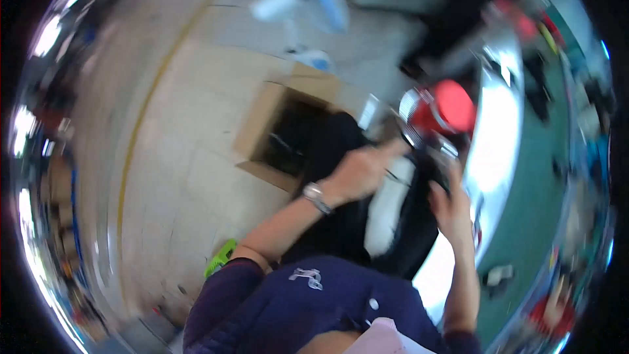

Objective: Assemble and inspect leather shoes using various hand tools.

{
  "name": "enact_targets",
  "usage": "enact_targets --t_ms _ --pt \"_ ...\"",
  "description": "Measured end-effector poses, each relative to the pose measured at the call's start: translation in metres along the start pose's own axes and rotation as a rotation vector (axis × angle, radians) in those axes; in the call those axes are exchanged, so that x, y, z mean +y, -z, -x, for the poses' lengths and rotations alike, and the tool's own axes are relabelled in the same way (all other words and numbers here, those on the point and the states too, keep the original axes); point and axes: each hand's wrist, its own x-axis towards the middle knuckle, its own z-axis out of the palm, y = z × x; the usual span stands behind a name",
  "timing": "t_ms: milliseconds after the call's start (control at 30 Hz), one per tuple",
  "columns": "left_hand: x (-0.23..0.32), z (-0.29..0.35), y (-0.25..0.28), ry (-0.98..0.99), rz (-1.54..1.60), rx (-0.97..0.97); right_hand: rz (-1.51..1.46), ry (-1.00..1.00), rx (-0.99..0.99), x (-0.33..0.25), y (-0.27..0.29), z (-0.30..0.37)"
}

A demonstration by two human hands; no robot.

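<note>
The picture is smeared by motion. My left hand [359,174], with a watch [317,198] on its wrist, reaches over my lap. Its fingers look closed, and the tips meet something small and dark that I cannot make out. To its right my right hand [453,208] is raised with thumb and fingers apart. Just beyond its fingertips is a blurred shiny metal piece [447,149]. A bright red round thing [454,106] and a silvery round part [414,106] lie just past both hands. Between my legs shows a long white surface [388,213].
An open cardboard box [257,124] with dark contents stands on the floor at my left. A white bench edge [495,137] and a green surface [537,183] run along my right. A bright green object [221,257] lies by my left elbow. A yellow line [139,118] crosses the floor.
</note>
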Motion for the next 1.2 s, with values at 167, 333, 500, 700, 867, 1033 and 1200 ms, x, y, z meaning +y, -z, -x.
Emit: enact_targets --t_ms 167,333,500,700,867,1033,1200 --pt "0.007 -0.01 -0.022 -0.21 -0.185 -0.146 -0.039 -0.118 0.463 0.213 0.04 0.022" --pt "0.003 -0.001 -0.028 -0.226 -0.119 -0.039 0.005 0.067 0.322 0.157 0.054 0.03" --pt "0.009 -0.003 -0.025 -0.204 -0.134 -0.039 0.439 0.992 0.579 0.232 0.062 0.012" --pt "0.009 -0.008 -0.024 -0.18 -0.13 -0.039 0.311 -0.096 0.582 0.309 0.045 0.057" --pt "0.009 -0.01 -0.022 -0.184 -0.132 -0.054 -0.036 -0.255 0.482 0.284 0.034 0.076" --pt "0.006 -0.002 -0.026 -0.163 -0.118 -0.084 -0.364 -0.397 0.362 0.237 0.022 0.086" --pt "0.017 0.029 -0.036 -0.143 0.014 0.052 -0.691 -0.557 0.24 0.176 0.005 0.084"
